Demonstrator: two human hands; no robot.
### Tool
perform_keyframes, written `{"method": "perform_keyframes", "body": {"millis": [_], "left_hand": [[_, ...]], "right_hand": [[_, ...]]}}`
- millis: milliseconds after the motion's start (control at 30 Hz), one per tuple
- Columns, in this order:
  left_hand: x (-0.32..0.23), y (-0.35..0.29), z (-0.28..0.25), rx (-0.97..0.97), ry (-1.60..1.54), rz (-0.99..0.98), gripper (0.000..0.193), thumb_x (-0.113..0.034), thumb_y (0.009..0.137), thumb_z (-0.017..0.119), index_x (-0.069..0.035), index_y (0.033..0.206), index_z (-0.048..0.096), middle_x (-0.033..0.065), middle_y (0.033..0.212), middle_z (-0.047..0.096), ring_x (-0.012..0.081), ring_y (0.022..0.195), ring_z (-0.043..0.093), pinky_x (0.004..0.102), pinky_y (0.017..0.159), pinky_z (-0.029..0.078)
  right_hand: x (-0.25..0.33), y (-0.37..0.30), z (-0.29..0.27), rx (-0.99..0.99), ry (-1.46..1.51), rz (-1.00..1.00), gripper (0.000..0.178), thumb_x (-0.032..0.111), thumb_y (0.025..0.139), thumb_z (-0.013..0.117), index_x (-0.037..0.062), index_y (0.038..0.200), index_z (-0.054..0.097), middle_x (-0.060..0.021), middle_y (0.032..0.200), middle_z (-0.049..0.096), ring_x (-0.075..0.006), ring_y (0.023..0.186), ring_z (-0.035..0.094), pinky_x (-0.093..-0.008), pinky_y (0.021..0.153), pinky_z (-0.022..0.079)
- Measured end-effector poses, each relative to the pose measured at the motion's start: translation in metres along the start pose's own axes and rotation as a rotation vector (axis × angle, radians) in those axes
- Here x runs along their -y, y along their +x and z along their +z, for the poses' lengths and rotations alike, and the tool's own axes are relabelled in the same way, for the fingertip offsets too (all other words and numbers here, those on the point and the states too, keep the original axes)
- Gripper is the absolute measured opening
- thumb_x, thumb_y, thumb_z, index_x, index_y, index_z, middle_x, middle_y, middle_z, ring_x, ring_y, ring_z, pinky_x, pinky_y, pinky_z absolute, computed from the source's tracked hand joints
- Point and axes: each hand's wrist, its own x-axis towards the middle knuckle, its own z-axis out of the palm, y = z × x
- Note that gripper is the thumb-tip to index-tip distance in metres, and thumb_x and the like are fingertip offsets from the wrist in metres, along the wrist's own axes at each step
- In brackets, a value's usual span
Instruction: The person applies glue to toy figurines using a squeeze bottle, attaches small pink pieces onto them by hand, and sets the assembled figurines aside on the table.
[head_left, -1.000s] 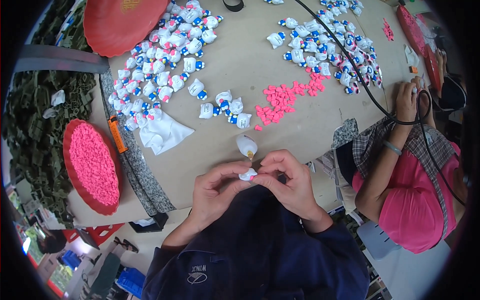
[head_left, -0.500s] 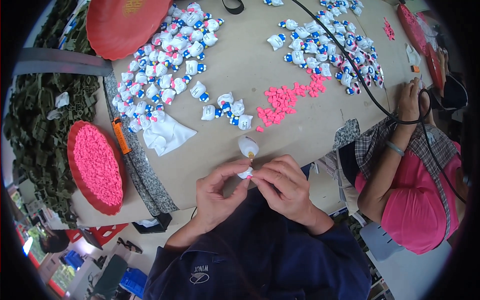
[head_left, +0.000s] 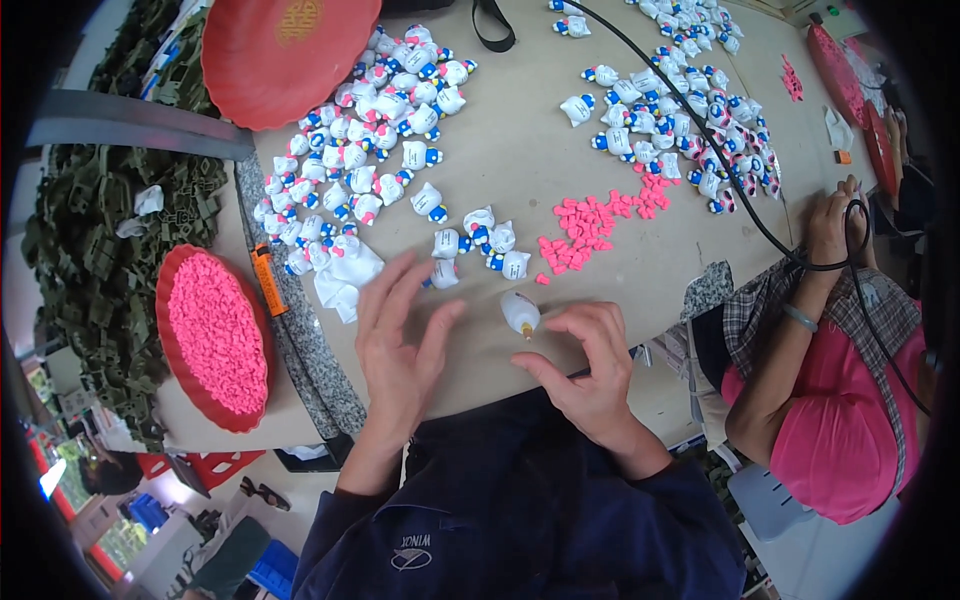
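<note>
Apparently a reaching step: the left hand [head_left: 398, 345] splays by white-and-blue figurines [head_left: 502, 237]; the right hand [head_left: 592, 372] gapes (neither grips anything visible) beside the needle-tipped bottle [head_left: 519, 310], near the bench's [head_left: 640, 290] front edge. Lifting it would need pinching.

Bright lt., soft shadows, heavy fisheye dist. w/ blk corners.

A dark navy top [head_left: 560, 520] with long sleeves [head_left: 675, 510] bears a pale oval emblem [head_left: 411, 559]; each hand [head_left: 398, 360] is bare.
</note>
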Motion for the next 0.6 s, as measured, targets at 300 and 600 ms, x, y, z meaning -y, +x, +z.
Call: {"method": "perform_keyframes", "body": {"millis": [300,600], "left_hand": [[-0.008,0.034,0.016,-0.035,0.45,0.322,0.027,-0.009,0.074,0.069,-0.006,0.101,0.064,0.0069,0.102,0.063,0.0199,0.097,0.054,0.033,0.078,0.034],[-0.014,0.004,-0.005,0.32,-1.222,-0.472,0.029,-0.004,0.092,0.049,-0.001,0.121,0.048,0.0131,0.112,0.058,0.0236,0.099,0.06,0.0286,0.08,0.048]], "right_hand": [[-0.007,0.01,0.009,0.061,-0.04,-0.132,0.041,0.001,0.067,0.073,0.0003,0.105,0.058,-0.0138,0.099,0.061,-0.0294,0.089,0.056,-0.0352,0.077,0.047],[-0.013,-0.006,-0.008,-0.052,0.392,0.112,0.041,0.0,0.072,0.069,-0.0041,0.109,0.053,-0.0153,0.096,0.062,-0.0234,0.072,0.059,-0.0304,0.067,0.049]]}}
